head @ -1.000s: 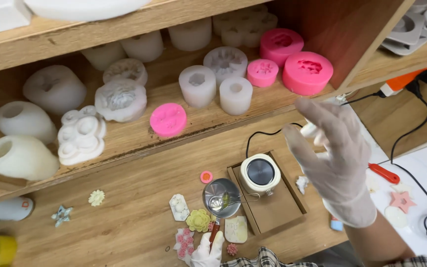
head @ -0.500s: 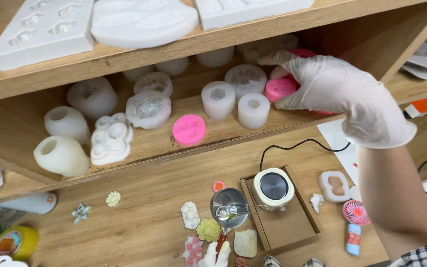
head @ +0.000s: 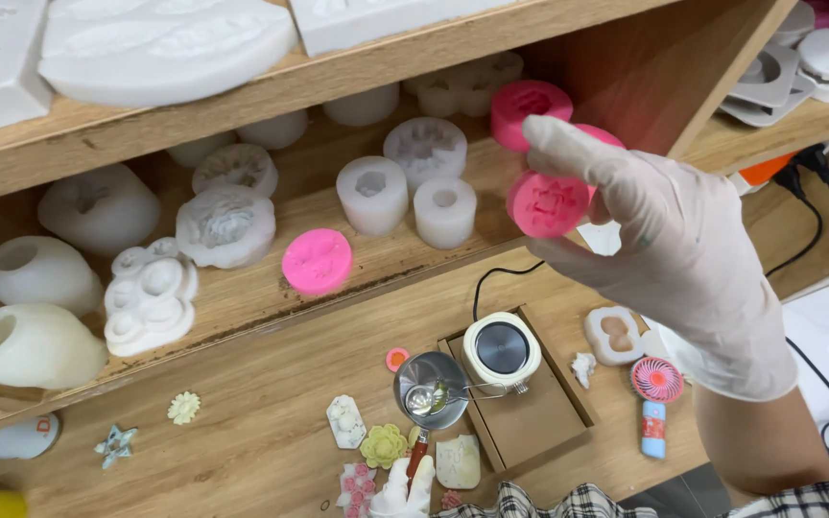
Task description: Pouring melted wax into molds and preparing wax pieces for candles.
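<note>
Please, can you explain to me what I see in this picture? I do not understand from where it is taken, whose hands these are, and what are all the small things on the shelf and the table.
The picture comes from a camera worn on a person's head, looking down at their own two gloved hands.

The right hand is raised in front of a wooden shelf and holds a small round pink mould between thumb and fingers. The left hand, low at the bottom edge, grips the red handle of a small metal pot with a spoon in it.

On the shelf stand many white moulds and some other pink ones. Flat white moulds lie on the shelf above.

On the wooden table below are a small round heater on a cardboard tray, little cast flowers and shapes, and a small pink fan.
</note>
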